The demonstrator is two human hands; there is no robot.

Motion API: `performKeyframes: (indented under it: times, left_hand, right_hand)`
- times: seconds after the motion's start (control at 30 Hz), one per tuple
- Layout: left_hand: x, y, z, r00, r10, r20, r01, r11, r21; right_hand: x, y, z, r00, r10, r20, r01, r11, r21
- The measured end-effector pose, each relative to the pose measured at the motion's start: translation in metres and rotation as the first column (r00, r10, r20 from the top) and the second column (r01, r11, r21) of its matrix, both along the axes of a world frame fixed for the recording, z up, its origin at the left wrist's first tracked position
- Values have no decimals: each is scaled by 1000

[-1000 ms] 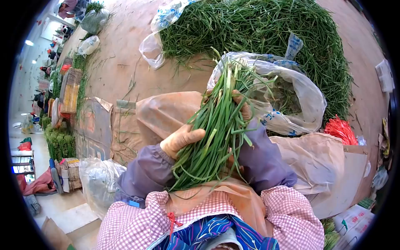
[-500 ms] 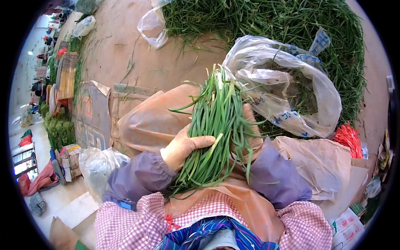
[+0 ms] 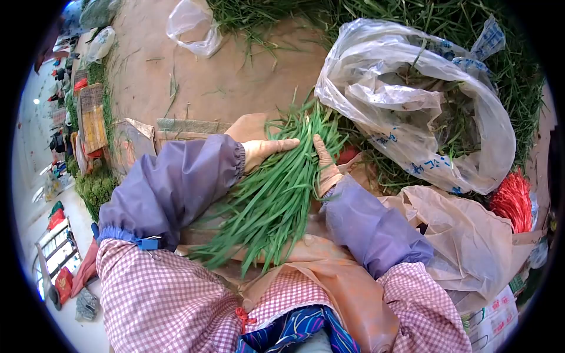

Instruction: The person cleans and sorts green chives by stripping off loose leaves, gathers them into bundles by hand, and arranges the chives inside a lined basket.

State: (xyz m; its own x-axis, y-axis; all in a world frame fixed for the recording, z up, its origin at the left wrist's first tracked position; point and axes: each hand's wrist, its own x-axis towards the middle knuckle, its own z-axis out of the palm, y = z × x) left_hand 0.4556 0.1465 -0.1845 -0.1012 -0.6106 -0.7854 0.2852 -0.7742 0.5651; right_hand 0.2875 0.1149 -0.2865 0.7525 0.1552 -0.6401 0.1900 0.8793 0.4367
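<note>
A loose bunch of green chives (image 3: pixel 276 197) lies lengthwise over my lap, its leaf tips spread toward my body. My left hand (image 3: pixel 268 151), in a pale glove, grips the bunch near its far end from the left, thumb laid across the top. From the right, my gloved right hand (image 3: pixel 327 166) holds the same end, with a finger or thumb pointing away from me. The other fingers of both hands are hidden under and behind the leaves. An orange-brown plastic apron (image 3: pixel 347 276) covers my lap below the bunch.
An open clear plastic bag (image 3: pixel 500 153) with greens inside stands at the right. Behind it lies a large heap of greens (image 3: pixel 282 20). A bundle of red ties (image 3: pixel 512 203) is at far right, and a small clear bag (image 3: pixel 194 29) lies on the brown floor sheet (image 3: pixel 141 53).
Both hands have moved away from my body, toward the far end of the chives. The leaf tips have fanned out and swung to the left. The view has shifted slightly.
</note>
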Motion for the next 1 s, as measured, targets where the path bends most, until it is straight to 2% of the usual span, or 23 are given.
performKeyframes:
  times: [0.07,0.13,0.17,0.23,0.27,0.33,0.37,0.4,0.47,0.5,0.53,0.57,0.6,0.67,0.7,0.8,0.83,0.87,0.9,0.97,1.0]
  left_hand:
    - [-3,7,-8,980,128,-151,-82,957,279]
    - [-2,4,-2,928,288,-237,-128,843,522]
    - [0,3,-1,893,368,-260,-132,766,629]
    - [5,2,0,921,273,-280,-64,812,580]
    - [7,1,5,933,237,-270,-47,826,562]
    - [10,9,4,930,223,-293,-41,853,521]
    - [15,16,8,967,89,-240,2,935,354]
    - [19,21,14,990,-27,-139,54,980,189]
    - [25,24,13,972,122,-199,-34,917,397]
    - [30,23,6,968,150,-199,-52,903,427]
    - [35,22,-2,964,179,-197,-71,887,457]
    - [41,21,-9,959,208,-194,-91,869,486]
    - [45,20,-12,974,166,-157,-105,935,340]
    - [42,30,-16,961,203,-189,-137,940,312]
    - [40,30,-11,929,279,-243,-159,894,420]
    - [36,29,-13,942,230,-246,-85,868,488]
    - [35,26,-9,936,241,-257,-60,828,558]
    - [33,24,-4,930,255,-266,-36,781,624]
    - [31,19,3,924,270,-271,-12,728,686]
    - [26,15,13,971,130,-202,16,803,596]
    - [26,7,32,976,79,-202,41,846,531]
  right_hand:
    - [1,3,-1,997,23,-74,-23,1000,12]
    - [11,-1,6,989,54,-135,-63,996,-58]
    - [15,-4,10,991,71,-116,-74,997,-25]
    - [21,-5,15,992,93,-81,-91,995,38]
    - [28,2,17,982,53,-180,-62,997,-42]
    - [30,5,28,985,69,-158,-71,997,-4]
    - [30,10,33,986,78,-147,-75,997,21]
    - [32,19,35,993,28,-112,-39,994,-99]
    - [29,20,32,990,112,-87,-114,993,-15]
    - [33,13,43,985,160,-64,-158,987,25]
    - [40,1,56,982,129,-139,-131,991,-9]
    - [41,9,29,995,39,-91,-38,999,11]
    - [42,8,22,997,31,-77,-32,999,-14]
    - [38,17,9,994,47,-97,-48,999,-12]
    - [39,17,7,991,70,-115,-71,997,-4]
    - [50,15,15,985,83,-149,-92,994,-59]
    - [52,15,19,983,78,-164,-93,992,-83]
    - [51,22,6,988,98,-121,-99,995,-2]
    - [52,18,14,983,121,-141,-123,992,-6]
    - [54,13,39,970,156,-185,-161,987,-11]
    - [52,17,42,985,90,-145,-98,994,-50]
